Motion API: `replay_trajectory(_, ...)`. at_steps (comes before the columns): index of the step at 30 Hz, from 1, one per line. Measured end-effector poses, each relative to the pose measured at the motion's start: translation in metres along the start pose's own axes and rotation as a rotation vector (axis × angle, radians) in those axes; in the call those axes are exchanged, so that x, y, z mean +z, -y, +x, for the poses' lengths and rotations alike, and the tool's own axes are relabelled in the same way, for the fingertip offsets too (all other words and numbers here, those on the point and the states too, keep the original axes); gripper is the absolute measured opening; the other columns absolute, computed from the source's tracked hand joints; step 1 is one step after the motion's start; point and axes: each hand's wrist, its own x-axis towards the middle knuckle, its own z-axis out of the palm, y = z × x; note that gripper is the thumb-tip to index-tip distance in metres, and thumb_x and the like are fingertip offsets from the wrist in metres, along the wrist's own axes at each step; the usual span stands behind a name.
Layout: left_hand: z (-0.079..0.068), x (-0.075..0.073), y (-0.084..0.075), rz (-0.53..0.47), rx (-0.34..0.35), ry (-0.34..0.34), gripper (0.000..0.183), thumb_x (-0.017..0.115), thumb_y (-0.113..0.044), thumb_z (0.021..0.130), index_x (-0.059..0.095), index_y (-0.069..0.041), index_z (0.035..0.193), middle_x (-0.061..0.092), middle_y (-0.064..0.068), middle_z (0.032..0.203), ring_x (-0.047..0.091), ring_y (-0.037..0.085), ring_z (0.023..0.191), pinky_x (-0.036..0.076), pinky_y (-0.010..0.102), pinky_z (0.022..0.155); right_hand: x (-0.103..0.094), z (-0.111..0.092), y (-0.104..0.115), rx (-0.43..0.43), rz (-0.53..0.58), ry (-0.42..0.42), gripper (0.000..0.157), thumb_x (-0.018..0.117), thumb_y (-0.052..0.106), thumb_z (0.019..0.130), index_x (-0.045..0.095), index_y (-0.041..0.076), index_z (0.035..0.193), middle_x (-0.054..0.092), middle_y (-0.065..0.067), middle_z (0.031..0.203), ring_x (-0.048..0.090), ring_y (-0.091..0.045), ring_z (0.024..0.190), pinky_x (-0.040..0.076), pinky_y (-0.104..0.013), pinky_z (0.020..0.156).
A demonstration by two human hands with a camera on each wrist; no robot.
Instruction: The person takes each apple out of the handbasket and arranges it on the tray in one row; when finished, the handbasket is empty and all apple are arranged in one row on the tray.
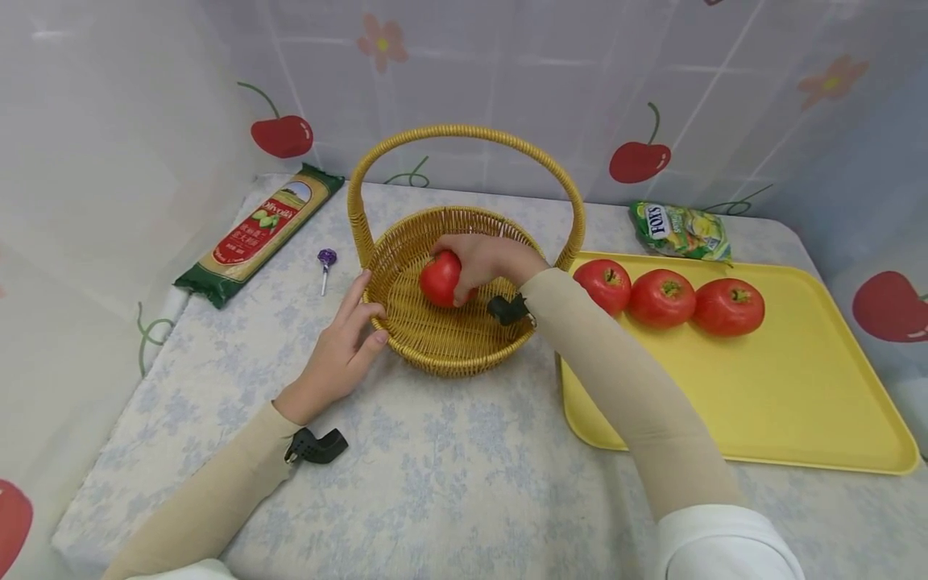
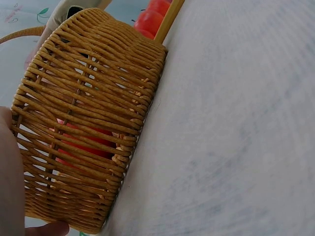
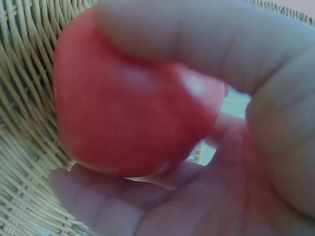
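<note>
Inside the woven yellow-brown basket, my right hand grips a red apple. In the right wrist view, the thumb and fingers curl around opposite sides of the apple, close to the woven wall. At the basket's left side, my left hand holds the rim, with its thumb and a fingertip over the edge. The left wrist view shows the basket's outer wall near that hand, and red shows through the weave. Three more red apples sit in a row on the yellow tray.
The basket's tall handle arches over its opening. A pasta packet and a purple lollipop lie on the left. Behind the tray is a green candy bag. A cherry-patterned curtain hangs behind the cloth-covered table.
</note>
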Motion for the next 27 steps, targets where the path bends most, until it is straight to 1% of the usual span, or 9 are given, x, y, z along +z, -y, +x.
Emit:
replay_trajectory(3,0.0000,-0.0002,0.0003,-0.004,-0.002,0.003,0.062,0.034,-0.062,0.105,0.055,-0.006,0.120,0.021,0.017,0.170,0.058,0.043,0.118,0.050,0.049,0.069,0.0015,-0.0017,0.0023,-0.020,-0.001,0.004,0.091,0.081,0.000,0.077,0.040,0.027,0.153,0.044,-0.005,0.152,0.048,-0.027,0.131,0.047,-0.047,0.105)
replay_trajectory(6,-0.0001,0.0005,0.0012,-0.014,-0.003,0.009,0.060,0.035,-0.060,0.106,0.055,-0.006,0.120,0.020,0.017,0.170,0.053,0.046,0.131,0.052,0.056,0.075,0.0022,-0.0031,0.0030,-0.031,0.000,0.007,0.093,0.079,-0.007,0.076,0.041,0.029,0.153,0.046,-0.004,0.151,0.049,-0.027,0.128,0.049,-0.046,0.102)
replay_trajectory(8,0.0000,0.0009,0.0015,-0.014,0.000,0.007,0.059,0.036,-0.059,0.106,0.055,-0.005,0.120,0.020,0.018,0.170,0.048,0.047,0.138,0.053,0.058,0.079,0.0026,-0.0039,0.0027,-0.040,-0.003,0.006,0.093,0.080,-0.005,0.075,0.041,0.029,0.153,0.047,-0.004,0.150,0.050,-0.026,0.127,0.049,-0.045,0.103)
replay_trajectory(11,-0.0002,0.0010,0.0013,-0.012,-0.001,0.006,0.059,0.036,-0.058,0.106,0.055,-0.005,0.120,0.021,0.019,0.170,0.048,0.048,0.137,0.053,0.058,0.078,0.0037,-0.0045,0.0015,-0.052,-0.002,0.002,0.088,0.083,0.009,0.078,0.040,0.028,0.153,0.048,-0.004,0.148,0.050,-0.026,0.129,0.048,-0.046,0.104)
replay_trajectory(13,0.0000,0.0005,0.0004,-0.009,-0.003,0.006,0.060,0.035,-0.059,0.106,0.055,-0.005,0.120,0.021,0.019,0.170,0.052,0.047,0.132,0.053,0.056,0.074,0.0048,-0.0040,0.0007,-0.059,-0.004,-0.010,0.085,0.085,0.021,0.080,0.041,0.027,0.152,0.049,-0.005,0.148,0.051,-0.026,0.129,0.048,-0.046,0.105)
replay_trajectory(16,0.0001,-0.0001,-0.0006,-0.006,-0.007,0.008,0.061,0.034,-0.061,0.106,0.055,-0.005,0.120,0.020,0.018,0.170,0.054,0.047,0.129,0.052,0.055,0.072,0.0067,-0.0027,-0.0002,-0.071,-0.015,-0.038,0.081,0.083,0.033,0.083,0.042,0.025,0.152,0.050,-0.006,0.147,0.052,-0.026,0.130,0.048,-0.046,0.106)
replay_trajectory(18,0.0001,-0.0001,-0.0008,-0.007,-0.008,0.009,0.062,0.034,-0.061,0.106,0.055,-0.005,0.120,0.020,0.018,0.170,0.053,0.048,0.131,0.053,0.056,0.073,0.0077,-0.0018,-0.0003,-0.083,-0.027,-0.062,0.078,0.082,0.033,0.084,0.044,0.024,0.151,0.052,-0.006,0.146,0.053,-0.026,0.129,0.048,-0.046,0.106)
replay_trajectory(24,-0.0005,-0.0001,0.0000,-0.008,-0.006,0.005,0.060,0.034,-0.061,0.106,0.055,-0.006,0.120,0.021,0.019,0.170,0.047,0.049,0.138,0.053,0.060,0.081,0.0092,-0.0026,0.0010,-0.131,-0.029,-0.103,0.072,0.085,0.022,0.082,0.052,0.022,0.146,0.054,-0.007,0.143,0.055,-0.027,0.127,0.050,-0.045,0.104)
replay_trajectory(27,-0.0006,-0.0008,-0.0003,-0.008,-0.005,0.002,0.062,0.034,-0.062,0.105,0.055,-0.006,0.120,0.021,0.018,0.170,0.051,0.048,0.134,0.053,0.058,0.076,0.0106,-0.0043,0.0020,-0.179,-0.021,-0.114,0.067,0.085,0.013,0.081,0.056,0.021,0.142,0.055,-0.008,0.142,0.055,-0.027,0.126,0.050,-0.045,0.104)
